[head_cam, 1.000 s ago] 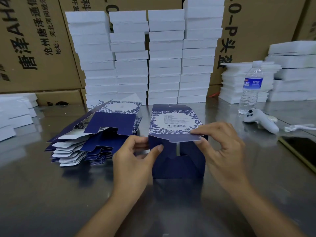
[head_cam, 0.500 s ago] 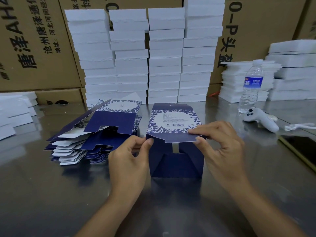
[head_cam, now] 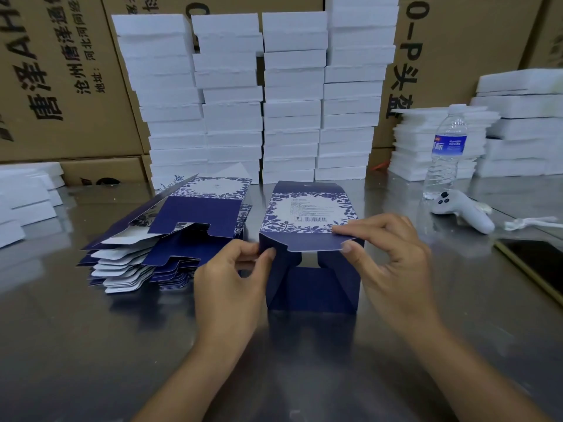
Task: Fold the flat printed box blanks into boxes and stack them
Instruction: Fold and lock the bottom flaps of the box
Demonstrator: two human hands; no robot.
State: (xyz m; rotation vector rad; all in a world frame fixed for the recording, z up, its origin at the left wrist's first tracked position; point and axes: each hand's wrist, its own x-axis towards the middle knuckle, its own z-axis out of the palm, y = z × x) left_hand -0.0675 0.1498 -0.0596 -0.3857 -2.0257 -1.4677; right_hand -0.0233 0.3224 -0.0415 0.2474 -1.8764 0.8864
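Left hand pinches box flap at 9 o'clock, right hand at 3; side flaps seemingly tucked

Fine print on box illegible

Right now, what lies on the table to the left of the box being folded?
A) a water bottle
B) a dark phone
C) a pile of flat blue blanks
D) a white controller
C: the pile of flat blue blanks lies left of the box; the water bottle and white controller are on its right.
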